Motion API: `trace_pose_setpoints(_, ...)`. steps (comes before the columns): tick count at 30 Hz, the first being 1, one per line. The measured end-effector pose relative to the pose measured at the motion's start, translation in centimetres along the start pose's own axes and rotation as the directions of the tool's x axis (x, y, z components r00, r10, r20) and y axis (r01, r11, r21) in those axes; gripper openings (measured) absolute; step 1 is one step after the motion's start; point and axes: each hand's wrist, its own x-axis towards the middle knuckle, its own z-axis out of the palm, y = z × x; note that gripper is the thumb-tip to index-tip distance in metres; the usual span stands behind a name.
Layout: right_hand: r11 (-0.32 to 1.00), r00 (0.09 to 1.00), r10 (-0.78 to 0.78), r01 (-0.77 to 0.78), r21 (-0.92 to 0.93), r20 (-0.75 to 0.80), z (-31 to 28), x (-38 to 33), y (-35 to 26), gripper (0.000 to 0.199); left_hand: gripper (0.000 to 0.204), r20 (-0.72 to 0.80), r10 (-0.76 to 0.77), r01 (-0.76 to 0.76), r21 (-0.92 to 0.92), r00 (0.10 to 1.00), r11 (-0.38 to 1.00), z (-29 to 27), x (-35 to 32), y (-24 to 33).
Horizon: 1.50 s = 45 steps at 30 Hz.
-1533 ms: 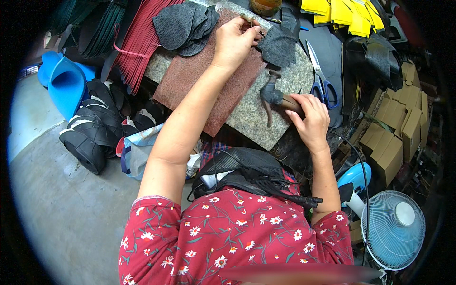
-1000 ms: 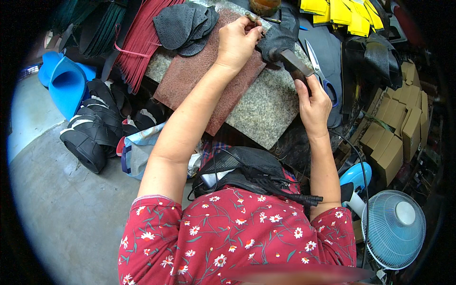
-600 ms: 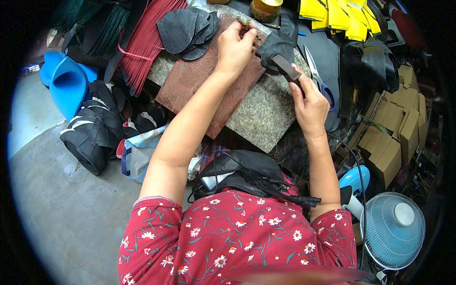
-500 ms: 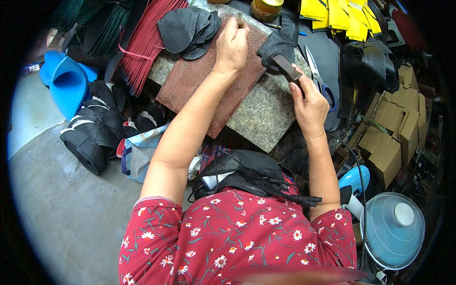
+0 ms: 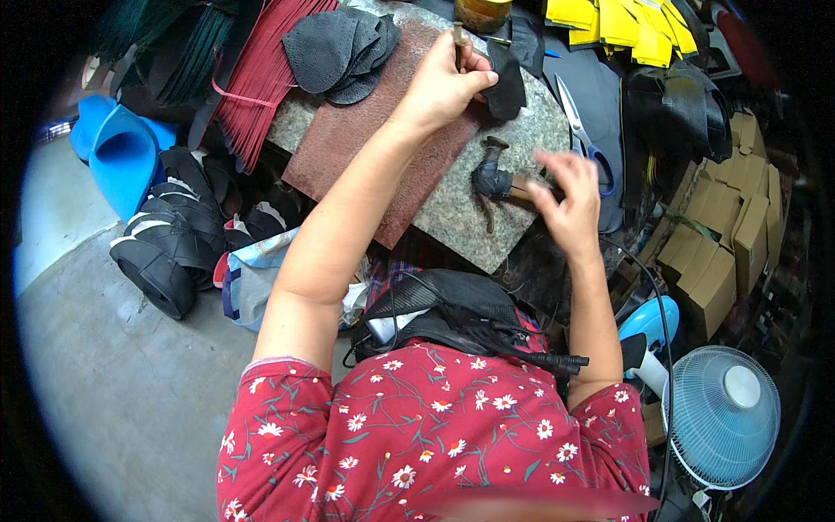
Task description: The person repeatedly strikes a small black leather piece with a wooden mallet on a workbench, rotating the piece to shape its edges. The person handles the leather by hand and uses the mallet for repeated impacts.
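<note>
My left hand (image 5: 445, 87) is closed above the reddish-brown board (image 5: 365, 148). A short metal rod, perhaps a punch (image 5: 458, 36), stands up from its fingers. The thumb and fingers also pinch the edge of a black leather piece (image 5: 507, 85). My right hand (image 5: 570, 198), slightly blurred, has its fingers apart beside a hammer (image 5: 494, 178) with a black-wrapped head. That hammer lies on the grey speckled stone slab (image 5: 465, 228), its wooden handle toward my right hand. A fanned pile of cut black pieces (image 5: 335, 52) rests at the board's far left.
Scissors (image 5: 574, 122) lie to the right on dark material, with a jar (image 5: 484, 13) and yellow pieces (image 5: 631, 33) at the back. Red strips (image 5: 261, 87) are bundled at left. Cardboard boxes (image 5: 704, 252) and a fan (image 5: 722, 418) stand right; black shoe parts (image 5: 170, 235) lie left.
My right hand has let go of the hammer, now on the stone slab. My left hand has moved right and taken hold of the black leather piece, which is lifted and turned.
</note>
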Motion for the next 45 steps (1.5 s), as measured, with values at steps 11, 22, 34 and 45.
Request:
trace_pose_setpoints(11,0.09,0.787,0.516,-0.442,0.893,0.337,2.1,8.6,-1.1,0.023,0.032,0.127,-0.127,0.166,-0.369,0.984,0.915,0.0,-1.3,1.2)
trace_pose_setpoints(22,0.044,0.787,0.499,-0.44,0.897,0.362,3.3,8.1,-0.5,0.02,0.03,0.224,-0.276,0.355,-0.554,0.935,0.753,-0.7,-1.4,0.6)
trace_pose_setpoints(34,0.111,0.788,0.492,-0.478,0.871,0.37,3.3,9.4,0.8,0.02,0.03,0.191,-0.254,0.316,-0.474,0.948,0.822,-1.0,-1.1,0.9)
trace_pose_setpoints(45,0.301,0.812,0.529,-0.45,0.841,0.245,5.2,10.4,2.7,0.019,0.031,-0.05,0.123,-0.088,0.448,0.991,0.89,0.1,0.7,-0.9)
